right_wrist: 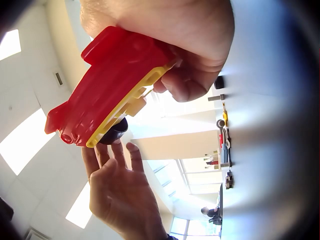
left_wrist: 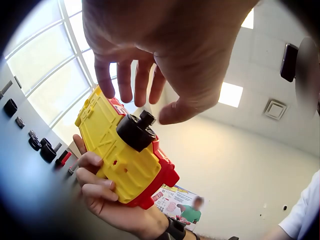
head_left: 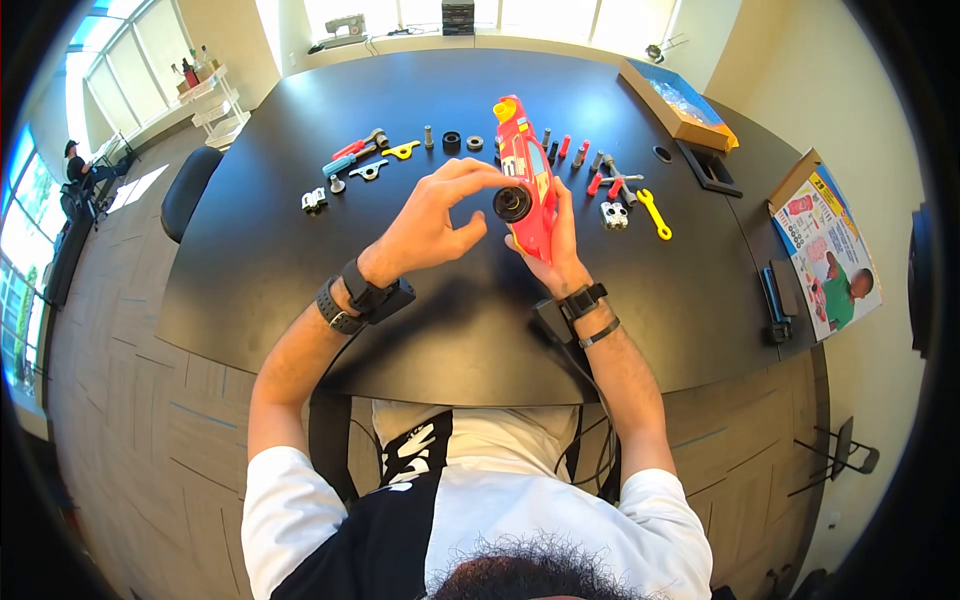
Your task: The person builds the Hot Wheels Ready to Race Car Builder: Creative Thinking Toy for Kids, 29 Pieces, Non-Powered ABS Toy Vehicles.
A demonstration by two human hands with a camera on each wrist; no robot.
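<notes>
A red toy car (head_left: 532, 165) with a yellow underside (left_wrist: 107, 135) is held up above the table, tilted on its side. The right hand (head_left: 562, 235) grips its body, fingers curled along the yellow base in the left wrist view. One black wheel (head_left: 512, 204) with a dark piece (left_wrist: 146, 118) standing out of its centre sits on the car's side. The left hand (head_left: 430, 215) is beside that wheel, its fingers extended and thumb apart, the fingertips close to the car; whether they touch it is unclear.
Toy tools, including a blue-handled one (head_left: 345, 162), lie left on the black table (head_left: 440, 330). Black tires (head_left: 452, 140), bolts, a grey-red cross wrench (head_left: 615, 180) and a yellow wrench (head_left: 654, 214) lie further off. An open box (head_left: 680, 110) and a printed box (head_left: 825, 245) stand right.
</notes>
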